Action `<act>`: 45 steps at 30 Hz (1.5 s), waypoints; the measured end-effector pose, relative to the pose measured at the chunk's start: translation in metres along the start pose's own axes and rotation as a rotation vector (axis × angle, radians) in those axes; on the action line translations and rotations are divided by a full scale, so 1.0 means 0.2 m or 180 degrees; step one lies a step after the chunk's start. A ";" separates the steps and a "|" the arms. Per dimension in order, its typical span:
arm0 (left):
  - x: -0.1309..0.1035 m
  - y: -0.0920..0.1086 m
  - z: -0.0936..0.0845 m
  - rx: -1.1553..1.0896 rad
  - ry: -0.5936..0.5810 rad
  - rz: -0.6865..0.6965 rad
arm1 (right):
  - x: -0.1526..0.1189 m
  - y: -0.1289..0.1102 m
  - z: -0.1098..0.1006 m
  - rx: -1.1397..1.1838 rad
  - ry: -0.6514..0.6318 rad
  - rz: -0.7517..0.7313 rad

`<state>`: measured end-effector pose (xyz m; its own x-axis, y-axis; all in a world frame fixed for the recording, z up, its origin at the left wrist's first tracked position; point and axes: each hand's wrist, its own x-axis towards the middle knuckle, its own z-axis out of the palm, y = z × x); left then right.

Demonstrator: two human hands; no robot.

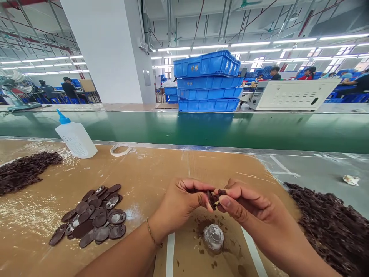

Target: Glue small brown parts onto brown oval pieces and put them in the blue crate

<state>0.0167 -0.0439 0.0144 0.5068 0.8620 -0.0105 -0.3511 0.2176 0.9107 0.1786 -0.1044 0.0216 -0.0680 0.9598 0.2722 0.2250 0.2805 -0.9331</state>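
In front of me, both hands meet over the table. My left hand (187, 198) pinches a dark brown oval piece (211, 200), seen nearly edge-on. The fingers of my right hand (248, 202) are closed on a small dark brown piece (221, 192), held against the oval one. My fingertips hide part of both pieces. Just below stands a small clear glass jar (213, 237), with dark wet spots on the brown board around it. To the left lies a loose pile of dark brown oval pieces (99, 215), some with pale centres.
Heaps of small dark brown pieces lie at right (334, 227) and far left (27, 171). A white bottle with a blue nozzle (77, 139) and a tape roll (120, 149) stand behind. Beyond runs a green conveyor belt (138, 127), then stacked blue crates (209, 82) and a white metal box (294, 94).
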 end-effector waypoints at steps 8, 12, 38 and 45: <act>0.00 0.02 0.02 -0.0115 0.0037 -0.0102 | 0.00 0.02 -0.02 -0.0208 -0.0084 0.0047; 0.00 0.02 0.01 -0.0121 0.0050 -0.0132 | 0.00 0.02 -0.02 -0.0255 -0.0057 -0.0036; -0.01 0.03 0.02 0.0094 0.0163 -0.0110 | 0.00 -0.01 -0.01 -0.0212 0.0005 0.0048; 0.00 0.01 0.01 0.0112 0.0167 -0.0087 | 0.00 -0.02 0.00 -0.0213 -0.0002 0.0068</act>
<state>0.0171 -0.0447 0.0177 0.4736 0.8789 -0.0564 -0.3093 0.2260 0.9237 0.1783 -0.1064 0.0253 -0.0631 0.9656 0.2523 0.2910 0.2597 -0.9208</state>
